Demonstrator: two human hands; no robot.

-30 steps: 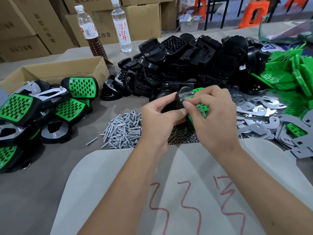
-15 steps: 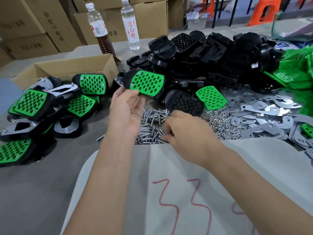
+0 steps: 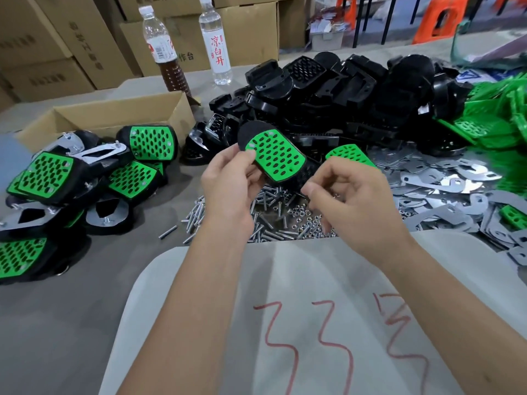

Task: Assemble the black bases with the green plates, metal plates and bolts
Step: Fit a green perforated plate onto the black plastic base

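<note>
Cartons (image 3: pixel 57 49) back the grey table (image 3: pixel 57 309), heaped with black bases (image 3: pixel 342 89), metal plates (image 3: pixel 445 189), bolts (image 3: pixel 268 220). Above these, left hand (image 3: pixel 228 189) pinches a green-plated base (image 3: pixel 275 155); right hand (image 3: pixel 353 195) fingers curl, contents unclear.

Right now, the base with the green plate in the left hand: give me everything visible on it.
The black base carries a green plate seated on its upper face. The plate looks like moulded plastic, rounded-rectangular, pierced by rows of oval holes that show black beneath. The assembly is tilted, plate facing the camera, raised above the bolts. The left hand pinches its near-left edge. The right hand is close beside it, fingers curled; contact can't be confirmed.
</note>
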